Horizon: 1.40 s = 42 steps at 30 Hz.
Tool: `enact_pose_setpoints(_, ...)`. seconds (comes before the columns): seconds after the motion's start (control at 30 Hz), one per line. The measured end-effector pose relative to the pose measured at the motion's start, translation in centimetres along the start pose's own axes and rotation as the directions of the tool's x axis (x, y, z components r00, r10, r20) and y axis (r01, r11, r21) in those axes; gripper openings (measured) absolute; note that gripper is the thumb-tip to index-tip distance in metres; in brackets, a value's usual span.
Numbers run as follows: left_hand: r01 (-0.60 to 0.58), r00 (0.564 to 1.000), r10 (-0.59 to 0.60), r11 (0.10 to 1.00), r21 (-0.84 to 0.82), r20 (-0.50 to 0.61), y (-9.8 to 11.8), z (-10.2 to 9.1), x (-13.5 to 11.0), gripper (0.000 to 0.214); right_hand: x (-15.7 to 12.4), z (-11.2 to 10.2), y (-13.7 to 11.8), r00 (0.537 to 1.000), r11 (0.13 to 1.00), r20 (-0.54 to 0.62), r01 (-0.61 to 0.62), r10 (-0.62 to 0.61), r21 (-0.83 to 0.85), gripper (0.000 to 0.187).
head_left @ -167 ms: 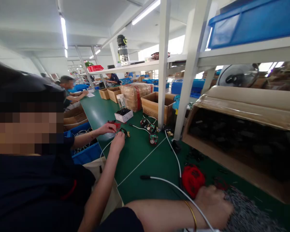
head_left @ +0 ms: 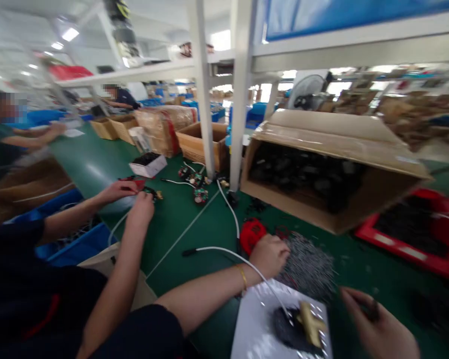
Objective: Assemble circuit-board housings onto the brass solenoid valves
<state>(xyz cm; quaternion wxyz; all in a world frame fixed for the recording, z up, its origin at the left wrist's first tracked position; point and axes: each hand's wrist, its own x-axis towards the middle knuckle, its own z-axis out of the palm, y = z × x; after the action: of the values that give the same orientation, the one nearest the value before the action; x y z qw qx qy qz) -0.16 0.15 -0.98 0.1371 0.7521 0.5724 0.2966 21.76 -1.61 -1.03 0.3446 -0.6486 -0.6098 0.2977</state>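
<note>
My left hand (head_left: 270, 255), fingers curled downward, touches the edge of a pile of small grey screws (head_left: 310, 264), its fingertips hidden. A red round object (head_left: 253, 233) lies just behind it. My right hand (head_left: 383, 326) is at the lower right, thumb and fingers closed around a small dark thing, too blurred to name. Between my hands a black unit with a brass T-shaped fitting (head_left: 311, 321) sits on a white block (head_left: 252, 319). Its white cable (head_left: 232, 252) runs across my left wrist and ends in a black tip on the green table.
A large carton (head_left: 303, 212) of black parts stands behind the screws, a red bin (head_left: 407, 252) to its right. On the left a co-worker's hands (head_left: 140, 212) handle a small brass-fitted assembly. Circuit assemblies (head_left: 200, 194) lie near white shelf posts (head_left: 241, 99).
The view has swung to the right, bringing my right hand, the red bin and the unit with the brass fitting into sight. My left hand stays at the screw pile.
</note>
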Motion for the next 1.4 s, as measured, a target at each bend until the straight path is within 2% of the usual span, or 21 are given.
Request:
enact_pose_setpoints(0.07, 0.069, 0.997, -0.07, 0.99, -0.124, -0.007, -0.5, -0.2, -1.2, 0.013, -1.9, -1.1, 0.8, 0.988, 0.988, 0.075, -0.141, 0.137, 0.061, 0.037)
enact_pose_setpoints(0.17, 0.131, 0.991, -0.116, 0.957, -0.259, 0.073, -1.3, -1.0, -3.7, 0.015, -4.1, -0.9, 0.9, 0.954, 0.927, 0.166, -0.285, 0.249, 0.243, 0.038)
enact_pose_setpoints(0.3, 0.192, 0.97, -0.132, 0.929, -0.315, 0.204, -0.9, -2.3, -7.0, 0.015, -5.5, 0.3, 0.4, 0.945, 0.857, 0.184, -0.325, 0.272, 0.4, 0.033)
enact_pose_setpoints(0.37, 0.284, 0.946, -0.204, 0.897, -0.339, 0.252, -0.2, -2.5, -8.0, 0.014, -5.3, 0.7, 0.1, 0.938, 0.822, 0.21, -0.342, 0.275, 0.455, 0.033)
enact_pose_setpoints(0.47, 0.458, 0.885, -0.36, 0.784, -0.419, 0.295, 0.6, -1.8, -8.6, 0.015, -4.4, 1.7, -0.1, 0.924, 0.793, 0.295, -0.364, 0.243, 0.489, 0.031)
enact_pose_setpoints(0.5, 0.473, 0.879, -0.373, 0.761, -0.445, 0.297, 0.8, -1.4, -8.6, 0.015, -4.1, 2.1, -0.1, 0.922, 0.795, 0.318, -0.358, 0.219, 0.49, 0.03)
enact_pose_setpoints(0.63, 0.365, 0.924, -0.249, 0.803, -0.47, 0.292, 0.8, -0.1, -8.3, 0.013, -4.0, 3.2, 0.1, 0.929, 0.832, 0.333, -0.308, 0.159, 0.462, 0.022)
enact_pose_setpoints(0.73, 0.251, 0.943, -0.12, 0.866, -0.432, 0.309, 0.3, 0.0, -8.1, 0.012, -4.8, 2.9, 0.3, 0.942, 0.87, 0.301, -0.268, 0.147, 0.414, 0.014)
enact_pose_setpoints(0.83, -0.039, 0.941, 0.145, 0.944, -0.327, 0.306, -0.4, -0.3, -8.0, 0.015, -5.8, 2.0, 0.3, 0.977, 0.957, 0.209, -0.099, 0.042, 0.273, 0.013)
enact_pose_setpoints(0.87, -0.137, 0.927, 0.227, 0.946, -0.295, 0.297, -0.6, -0.3, -7.9, 0.016, -6.1, 1.7, 0.2, 0.986, 0.974, 0.167, -0.034, -0.005, 0.225, 0.015)
enact_pose_setpoints(0.93, -0.252, 0.907, 0.327, 0.926, -0.281, 0.264, -1.0, -0.2, -7.8, 0.017, -6.6, 1.3, 0.1, 0.993, 0.983, 0.099, 0.042, -0.06, 0.177, 0.016)
enact_pose_setpoints(0.97, -0.268, 0.909, 0.343, 0.916, -0.299, 0.237, -1.1, -0.1, -7.7, 0.018, -6.7, 1.2, 0.1, 0.995, 0.983, 0.084, 0.046, -0.062, 0.178, 0.015)
enact_pose_setpoints(1.03, -0.206, 0.93, 0.301, 0.903, -0.377, 0.212, -1.0, 0.3, -7.6, 0.018, -6.7, 1.2, 0.1, 0.994, 0.986, 0.087, 0.047, -0.062, 0.162, 0.012)
enact_pose_setpoints(1.13, 0.045, 0.961, 0.098, 0.87, -0.492, 0.26, -0.4, 0.7, -7.6, 0.014, -6.4, 1.3, 0.1, 0.992, 0.991, 0.111, 0.038, -0.052, 0.125, 0.011)
enact_pose_setpoints(1.2, 0.143, 0.959, 0.002, 0.86, -0.49, 0.283, 0.0, 0.8, -7.7, 0.012, -5.9, 1.3, 0.1, 0.99, 0.992, 0.138, 0.001, -0.019, 0.128, 0.01)
enact_pose_setpoints(1.27, 0.081, 0.967, 0.031, 0.903, -0.423, 0.251, 0.2, 0.7, -7.9, 0.013, -5.5, 1.2, -0.1, 0.982, 0.992, 0.185, -0.001, -0.023, 0.124, 0.01)
enact_pose_setpoints(1.33, -0.085, 0.965, 0.159, 0.942, -0.325, 0.208, 0.2, 0.5, -8.3, 0.015, -5.2, 1.0, -0.2, 0.97, 0.992, 0.232, 0.055, -0.08, 0.114, 0.01)
enact_pose_setpoints(1.4, -0.24, 0.946, 0.287, 0.933, -0.267, 0.15, 0.1, 0.4, -8.6, 0.016, -5.2, 0.8, -0.2, 0.955, 0.985, 0.254, 0.124, -0.15, 0.116, 0.013)
